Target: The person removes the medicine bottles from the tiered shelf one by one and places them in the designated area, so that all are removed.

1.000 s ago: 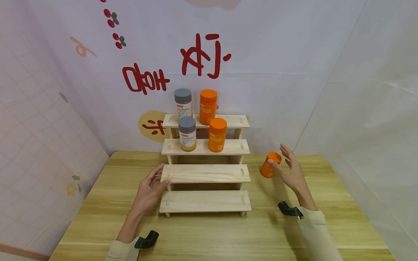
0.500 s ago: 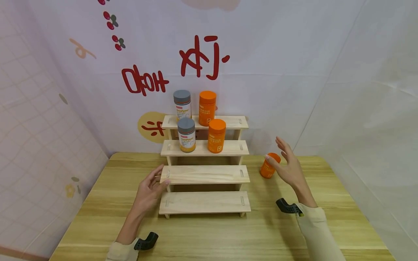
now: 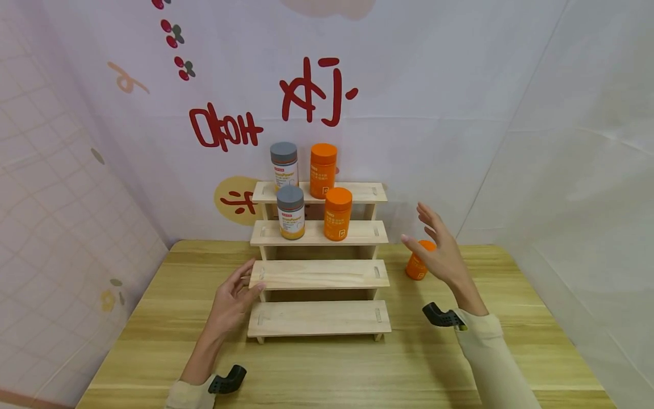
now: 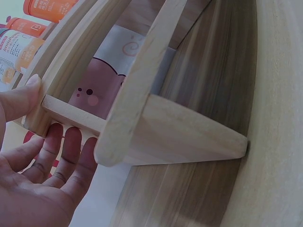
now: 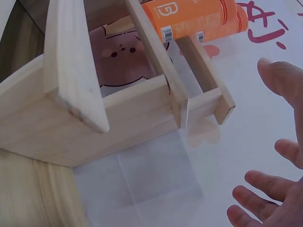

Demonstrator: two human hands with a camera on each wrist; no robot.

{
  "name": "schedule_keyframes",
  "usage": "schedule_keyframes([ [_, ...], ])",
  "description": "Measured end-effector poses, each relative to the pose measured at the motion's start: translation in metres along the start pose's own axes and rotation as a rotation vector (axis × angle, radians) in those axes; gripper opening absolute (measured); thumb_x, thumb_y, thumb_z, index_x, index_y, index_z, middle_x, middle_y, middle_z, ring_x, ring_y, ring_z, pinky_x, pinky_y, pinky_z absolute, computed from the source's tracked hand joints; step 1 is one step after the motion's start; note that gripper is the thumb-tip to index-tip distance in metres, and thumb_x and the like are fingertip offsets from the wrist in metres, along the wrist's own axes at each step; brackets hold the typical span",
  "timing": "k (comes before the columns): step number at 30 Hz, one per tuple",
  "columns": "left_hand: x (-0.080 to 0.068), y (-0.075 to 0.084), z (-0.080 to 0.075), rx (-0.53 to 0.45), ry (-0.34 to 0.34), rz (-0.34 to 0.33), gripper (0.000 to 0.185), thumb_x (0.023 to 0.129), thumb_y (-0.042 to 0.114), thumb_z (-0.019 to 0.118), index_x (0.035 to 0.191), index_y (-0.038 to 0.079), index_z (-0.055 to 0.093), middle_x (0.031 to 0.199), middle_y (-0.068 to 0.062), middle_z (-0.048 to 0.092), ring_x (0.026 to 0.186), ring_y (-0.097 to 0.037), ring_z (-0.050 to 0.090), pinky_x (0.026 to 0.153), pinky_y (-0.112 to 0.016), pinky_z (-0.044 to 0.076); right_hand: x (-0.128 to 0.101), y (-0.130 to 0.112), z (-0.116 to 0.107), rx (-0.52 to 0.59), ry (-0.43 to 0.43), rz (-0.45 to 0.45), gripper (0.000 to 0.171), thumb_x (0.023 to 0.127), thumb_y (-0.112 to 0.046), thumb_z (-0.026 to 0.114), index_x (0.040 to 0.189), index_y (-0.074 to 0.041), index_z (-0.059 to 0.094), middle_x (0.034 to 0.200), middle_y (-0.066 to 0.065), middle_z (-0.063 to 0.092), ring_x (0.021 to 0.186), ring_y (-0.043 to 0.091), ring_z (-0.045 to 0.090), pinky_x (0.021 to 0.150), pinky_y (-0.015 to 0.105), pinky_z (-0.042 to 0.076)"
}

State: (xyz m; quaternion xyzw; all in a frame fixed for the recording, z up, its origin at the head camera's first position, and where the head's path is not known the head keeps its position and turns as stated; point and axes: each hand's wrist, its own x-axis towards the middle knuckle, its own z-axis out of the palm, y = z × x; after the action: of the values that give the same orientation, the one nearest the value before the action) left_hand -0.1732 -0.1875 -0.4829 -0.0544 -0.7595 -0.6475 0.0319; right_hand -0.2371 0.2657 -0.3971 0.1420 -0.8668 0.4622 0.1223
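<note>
A stepped wooden display rack (image 3: 319,318) stands on the table. My left hand (image 3: 229,301) holds its left end at the second step from the bottom; in the left wrist view the thumb (image 4: 32,87) lies on the board and the fingers curl beneath it. My right hand (image 3: 443,258) is in the air right of the rack, fingers spread, holding nothing. Behind it, partly hidden, an orange jar (image 3: 416,269) stands on the table. On the upper two steps are two grey-lidded jars (image 3: 291,213) and two orange jars (image 3: 337,215), one of each per step.
The wood-grain table (image 3: 327,375) reaches back to a white printed cloth (image 3: 409,85). More cloth hangs at the left (image 3: 61,199) and right sides. Black wrist mounts (image 3: 227,380) sit on both sleeves.
My right hand has moved left and slightly up, away from the orange jar on the table toward the rack. My left hand keeps its hold on the rack, and the jars stay put.
</note>
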Motion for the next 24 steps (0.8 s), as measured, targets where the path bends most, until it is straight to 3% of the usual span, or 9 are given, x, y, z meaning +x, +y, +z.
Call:
schedule_keyframes([
  [17, 0.0, -0.002, 0.0, 0.007, 0.003, 0.004, 0.067, 0.099, 0.017, 0.07, 0.159, 0.011, 0.038, 0.142, -0.02, 0.047, 0.11, -0.001, 0.06, 0.082, -0.022, 0.056, 0.027, -0.036, 0.012, 0.046, -0.017, -0.102, 0.082, 0.097, -0.023, 0.073, 0.162, -0.037, 0.025, 0.168, 0.003, 0.031, 0.153, 0.032, 0.032, 0.123, 0.057, 0.028],
  [24, 0.0, -0.002, -0.001, 0.002, 0.002, -0.022, 0.067, 0.1, 0.017, 0.069, 0.159, 0.014, 0.038, 0.143, -0.018, 0.047, 0.111, 0.0, 0.058, 0.083, -0.018, 0.054, 0.042, -0.053, 0.017, 0.059, -0.035, -0.12, 0.082, 0.097, -0.027, 0.073, 0.162, -0.037, 0.025, 0.167, 0.006, 0.032, 0.153, 0.029, 0.034, 0.124, 0.055, 0.029],
])
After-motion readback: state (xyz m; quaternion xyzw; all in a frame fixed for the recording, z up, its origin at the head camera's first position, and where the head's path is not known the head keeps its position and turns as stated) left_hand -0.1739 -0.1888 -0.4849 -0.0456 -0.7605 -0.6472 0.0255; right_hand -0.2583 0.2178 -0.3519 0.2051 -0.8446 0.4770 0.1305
